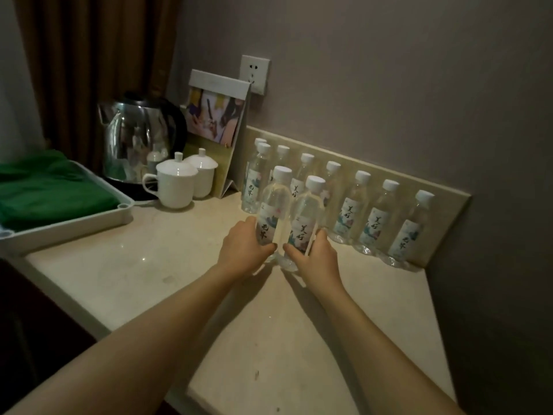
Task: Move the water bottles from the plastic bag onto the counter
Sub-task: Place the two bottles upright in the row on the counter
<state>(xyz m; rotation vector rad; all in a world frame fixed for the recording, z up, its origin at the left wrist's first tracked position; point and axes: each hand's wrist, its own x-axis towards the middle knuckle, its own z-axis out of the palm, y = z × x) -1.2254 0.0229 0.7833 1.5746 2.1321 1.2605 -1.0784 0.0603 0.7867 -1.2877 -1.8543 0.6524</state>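
A person's left hand [244, 250] and right hand [314, 256] each hold 1 clear plastic water bottle with a white cap, standing upright on the pale beige stone worktop [179, 265]. The left grip curls round the lower body of the left-hand bottle [273, 205]; the right grip wraps the base of the right-hand bottle [308, 217]. The 2 bottles stand just beside each other, in front of a row of matching bottles [374, 217] lined along the beige backsplash [449, 199] behind them. Left of that row stand a folded cardboard display card [215, 121], 2 white lidded ceramic cups [176, 182] and a shiny steel electric kettle [137, 136]. Further left of the kettle, a white plastic tray [68, 226] holds green cloth [45, 187]. A white wall socket [254, 73] sits above the card.
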